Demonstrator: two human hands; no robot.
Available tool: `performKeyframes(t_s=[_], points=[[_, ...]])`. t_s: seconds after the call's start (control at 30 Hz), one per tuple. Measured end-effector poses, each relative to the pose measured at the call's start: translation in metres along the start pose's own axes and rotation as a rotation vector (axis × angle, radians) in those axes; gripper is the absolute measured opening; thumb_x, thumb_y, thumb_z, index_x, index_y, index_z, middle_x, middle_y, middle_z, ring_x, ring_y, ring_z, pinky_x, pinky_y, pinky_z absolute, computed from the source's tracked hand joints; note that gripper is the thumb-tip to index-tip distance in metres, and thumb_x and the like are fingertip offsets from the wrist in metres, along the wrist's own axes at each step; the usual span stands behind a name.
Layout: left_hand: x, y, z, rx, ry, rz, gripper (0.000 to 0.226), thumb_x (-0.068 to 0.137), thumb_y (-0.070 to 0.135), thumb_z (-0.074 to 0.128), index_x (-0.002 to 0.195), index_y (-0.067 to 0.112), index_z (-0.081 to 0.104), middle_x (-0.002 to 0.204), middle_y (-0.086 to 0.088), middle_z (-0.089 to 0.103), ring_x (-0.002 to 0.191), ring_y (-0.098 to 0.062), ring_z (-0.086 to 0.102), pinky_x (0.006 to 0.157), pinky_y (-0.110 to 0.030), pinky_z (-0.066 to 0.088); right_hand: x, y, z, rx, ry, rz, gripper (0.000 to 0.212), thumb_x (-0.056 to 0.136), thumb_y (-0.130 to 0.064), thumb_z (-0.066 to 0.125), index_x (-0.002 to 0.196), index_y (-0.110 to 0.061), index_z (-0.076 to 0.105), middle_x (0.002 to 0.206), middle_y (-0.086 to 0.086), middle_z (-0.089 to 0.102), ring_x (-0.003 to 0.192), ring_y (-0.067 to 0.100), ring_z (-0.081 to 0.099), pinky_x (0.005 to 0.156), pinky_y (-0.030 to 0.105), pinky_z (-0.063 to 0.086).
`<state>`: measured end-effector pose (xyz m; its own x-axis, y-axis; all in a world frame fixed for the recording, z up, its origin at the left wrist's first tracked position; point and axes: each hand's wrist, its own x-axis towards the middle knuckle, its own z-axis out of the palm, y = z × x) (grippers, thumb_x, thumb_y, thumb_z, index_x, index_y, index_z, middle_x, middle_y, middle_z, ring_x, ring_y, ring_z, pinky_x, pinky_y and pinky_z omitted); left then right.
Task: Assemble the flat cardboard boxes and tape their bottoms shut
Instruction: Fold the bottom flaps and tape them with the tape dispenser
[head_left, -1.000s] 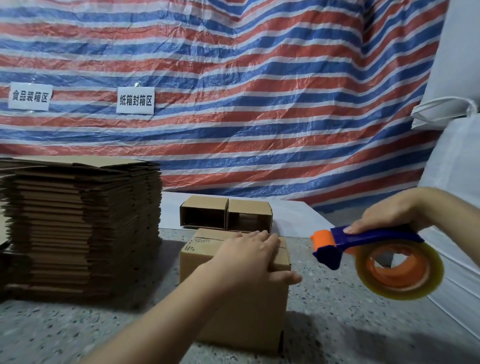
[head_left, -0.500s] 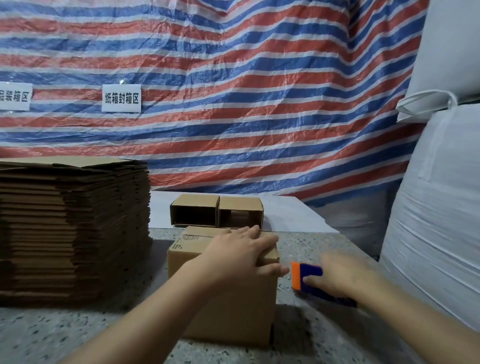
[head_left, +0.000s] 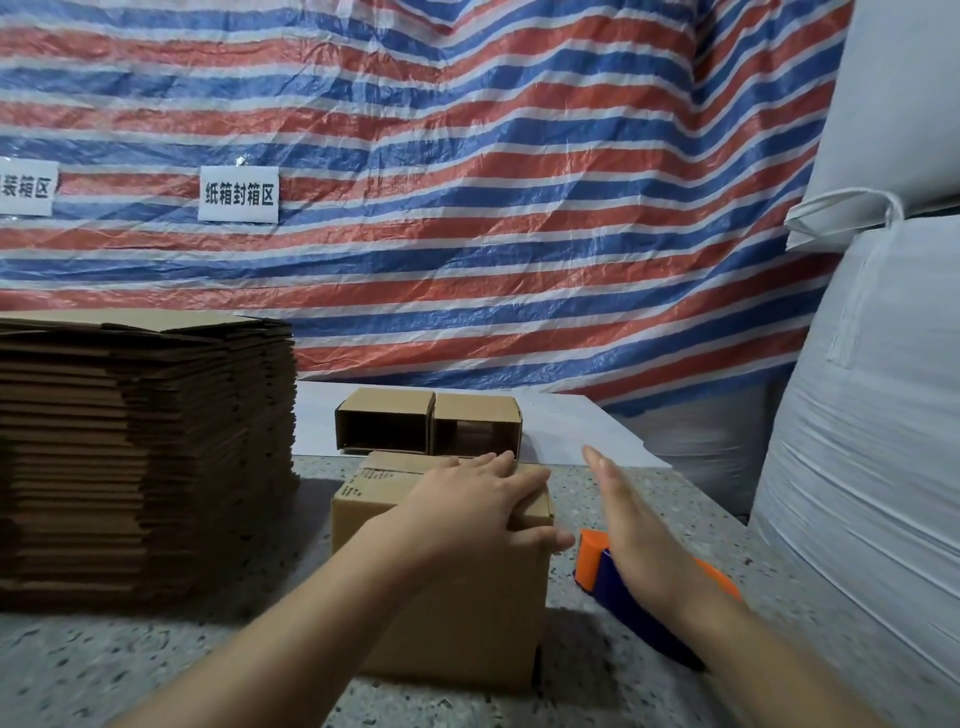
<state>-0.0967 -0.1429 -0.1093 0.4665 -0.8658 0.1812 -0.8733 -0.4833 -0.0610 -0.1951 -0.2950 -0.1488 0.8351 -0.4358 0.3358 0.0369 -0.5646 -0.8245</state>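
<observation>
An assembled cardboard box (head_left: 410, 587) stands on the speckled table (head_left: 104, 670) in front of me. My left hand (head_left: 478, 509) lies flat on its top, fingers spread, thumb over the right edge. To the box's right, a blue and orange tape dispenser (head_left: 613, 587) lies on the table. My right hand (head_left: 628, 525) hovers just above the dispenser with straight fingers, edge-on, holding nothing. A tall stack of flat cardboard boxes (head_left: 140, 457) stands at the left.
Two small assembled boxes (head_left: 426, 426) lie on their sides behind, on a white sheet (head_left: 571, 431). Large white sacks (head_left: 872, 415) crowd the right side. A striped tarp (head_left: 467, 182) hangs behind the table.
My right hand brought the tape dispenser down to the table beside the box, let go of it and opened. My left hand stayed on the box top.
</observation>
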Motion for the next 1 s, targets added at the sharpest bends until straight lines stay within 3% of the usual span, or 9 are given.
performKeyframes(t_s=[0.13,0.27,0.37,0.47,0.53,0.67,0.8,0.9,1.0], points=[[0.001,-0.001,-0.002,-0.052,-0.010,-0.008,0.070,0.093,0.072,0.015,0.154,0.038,0.018,0.163,-0.005,0.016,0.150,-0.020,0.014,0.120,-0.044,0.014,-0.024,0.003,0.046,0.281,-0.098,0.090,0.070,0.076,-0.083,0.011,0.142,-0.062,0.018,0.134,-0.044,0.028,0.123,-0.025,0.027,0.104,0.006,0.024],[0.000,-0.001,-0.001,-0.153,-0.019,-0.008,0.067,0.092,0.055,0.009,0.154,0.034,0.021,0.164,-0.004,0.016,0.150,-0.017,0.012,0.120,-0.046,0.014,-0.034,0.018,0.071,0.344,-0.055,0.148,0.069,0.082,-0.078,0.015,0.149,-0.061,0.015,0.164,-0.019,0.021,0.151,0.007,0.021,0.125,0.041,0.021],[0.000,-0.001,0.002,-0.200,0.051,-0.039,0.072,0.088,0.051,0.015,0.156,0.026,0.015,0.162,-0.003,0.021,0.149,-0.016,0.019,0.118,-0.039,0.017,-0.034,0.016,0.069,0.289,-0.059,0.153,0.074,0.079,-0.079,0.015,0.150,-0.058,0.013,0.165,-0.017,0.019,0.150,0.007,0.018,0.125,0.039,0.015],[-0.001,-0.001,0.000,-0.360,0.164,-0.058,0.063,0.095,0.042,0.033,0.154,0.026,0.018,0.157,-0.002,0.035,0.139,-0.018,0.036,0.109,-0.034,0.028,-0.031,0.011,0.060,0.248,-0.023,0.082,0.091,0.072,-0.084,0.031,0.155,-0.049,0.014,0.166,-0.013,0.021,0.151,0.010,0.021,0.124,0.043,0.023],[-0.004,-0.003,-0.004,-0.513,0.264,-0.052,0.055,0.096,0.036,0.039,0.149,0.028,0.027,0.152,0.003,0.039,0.136,-0.013,0.038,0.106,-0.028,0.030,-0.028,0.008,0.054,0.200,-0.001,0.059,0.105,0.069,-0.085,0.037,0.158,-0.043,0.001,0.168,-0.012,0.011,0.154,0.014,0.013,0.125,0.047,0.022],[-0.023,-0.013,-0.009,-0.526,0.630,-0.069,0.037,0.098,0.033,0.045,0.135,0.031,0.045,0.117,0.017,0.051,0.109,-0.002,0.049,0.091,-0.023,0.040,-0.027,0.007,0.051,0.075,-0.009,0.042,0.108,0.070,-0.083,0.042,0.158,-0.042,-0.007,0.169,-0.013,0.005,0.155,0.015,0.009,0.125,0.048,0.022],[-0.056,-0.047,0.015,-0.667,0.964,-0.377,0.040,0.099,0.036,0.044,0.135,0.018,0.051,0.124,0.006,0.055,0.113,-0.009,0.050,0.096,-0.034,0.042,-0.029,0.014,0.054,0.121,-0.052,0.066,0.103,0.069,-0.082,0.046,0.152,-0.053,-0.008,0.167,-0.009,0.017,0.152,0.021,0.025,0.119,0.053,0.033],[-0.076,-0.064,0.053,-0.909,0.846,-0.637,0.050,0.101,0.051,0.033,0.134,0.017,0.050,0.127,-0.001,0.057,0.113,-0.017,0.053,0.096,-0.041,0.043,-0.030,0.020,0.058,0.163,-0.057,0.004,0.088,0.079,-0.070,0.046,0.156,-0.048,0.009,0.160,-0.010,0.035,0.147,0.016,0.036,0.117,0.049,0.038],[-0.075,-0.066,0.073,-1.181,0.575,-0.608,0.046,0.105,0.046,0.029,0.124,0.020,0.061,0.122,0.000,0.065,0.114,-0.016,0.057,0.105,-0.044,0.041,-0.027,0.015,0.061,0.225,0.018,0.008,0.060,0.079,-0.067,0.049,0.136,-0.058,0.031,0.130,-0.022,0.060,0.122,0.003,0.059,0.101,0.035,0.054]])
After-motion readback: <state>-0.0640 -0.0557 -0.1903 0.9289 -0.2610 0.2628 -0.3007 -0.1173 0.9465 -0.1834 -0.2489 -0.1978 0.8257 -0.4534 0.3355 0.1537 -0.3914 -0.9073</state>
